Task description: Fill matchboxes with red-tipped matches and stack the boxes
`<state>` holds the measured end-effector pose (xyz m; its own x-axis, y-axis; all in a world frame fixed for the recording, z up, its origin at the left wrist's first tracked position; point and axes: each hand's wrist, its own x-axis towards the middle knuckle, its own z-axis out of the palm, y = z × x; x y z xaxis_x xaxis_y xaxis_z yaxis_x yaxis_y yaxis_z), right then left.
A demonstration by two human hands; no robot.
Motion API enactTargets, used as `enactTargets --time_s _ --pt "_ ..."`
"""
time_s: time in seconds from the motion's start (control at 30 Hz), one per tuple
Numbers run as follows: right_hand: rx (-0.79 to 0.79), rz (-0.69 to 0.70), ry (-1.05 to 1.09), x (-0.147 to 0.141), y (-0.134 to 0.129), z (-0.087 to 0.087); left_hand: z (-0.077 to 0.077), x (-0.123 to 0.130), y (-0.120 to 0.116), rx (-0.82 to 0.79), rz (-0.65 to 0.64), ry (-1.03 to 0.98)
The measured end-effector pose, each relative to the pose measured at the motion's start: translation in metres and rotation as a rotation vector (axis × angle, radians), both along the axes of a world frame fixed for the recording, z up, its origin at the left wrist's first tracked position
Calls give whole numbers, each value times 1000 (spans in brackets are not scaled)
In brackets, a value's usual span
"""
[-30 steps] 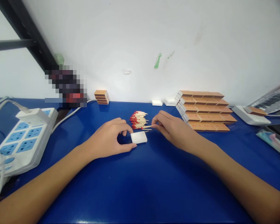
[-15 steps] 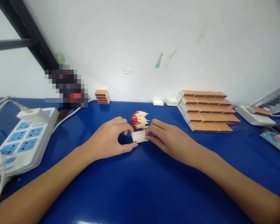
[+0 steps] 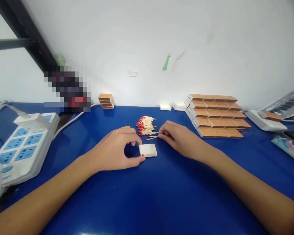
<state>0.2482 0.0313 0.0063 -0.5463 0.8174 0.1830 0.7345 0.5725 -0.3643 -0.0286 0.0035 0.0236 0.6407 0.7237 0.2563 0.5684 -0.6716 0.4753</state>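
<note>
A small white matchbox tray [image 3: 147, 149] lies on the blue table with a few matches along its near side. My left hand [image 3: 119, 148] grips its left end, thumb at the near corner and forefinger at the far corner. Beyond the tray is a heap of red-headed matches [image 3: 146, 125]. To the right of the heap, my right hand [image 3: 173, 135] has its thumb and forefinger pinched on the end of a match [image 3: 153, 136]. Another loose match [image 3: 151, 139] lies just in front of that one.
Stacked brown matchboxes [image 3: 218, 114] stand at the back right, a smaller stack [image 3: 106, 101] at the back left. White trays [image 3: 165, 107] rest by the wall [image 3: 142, 42]. A power strip [image 3: 36, 147] with cables lies left. A white device [image 3: 262, 121] carries a matchbox [image 3: 271, 116] at right.
My right hand has moved from the tray up and right to the edge of the match heap and pinched a match. The tray and my left hand sit slightly nearer.
</note>
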Motion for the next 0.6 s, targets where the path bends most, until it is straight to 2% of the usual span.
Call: enactTargets --time_s 0.13,0.3,0.6 --pt "26 17 17 -3 -3 3 2 1 -1 -10 -1 3" --pt "-18 73 0 -6 -5 2 1 -1 -2 -17 8 2" --pt "-15 60 1 -5 -7 2 1 -1 2 7 0 10"
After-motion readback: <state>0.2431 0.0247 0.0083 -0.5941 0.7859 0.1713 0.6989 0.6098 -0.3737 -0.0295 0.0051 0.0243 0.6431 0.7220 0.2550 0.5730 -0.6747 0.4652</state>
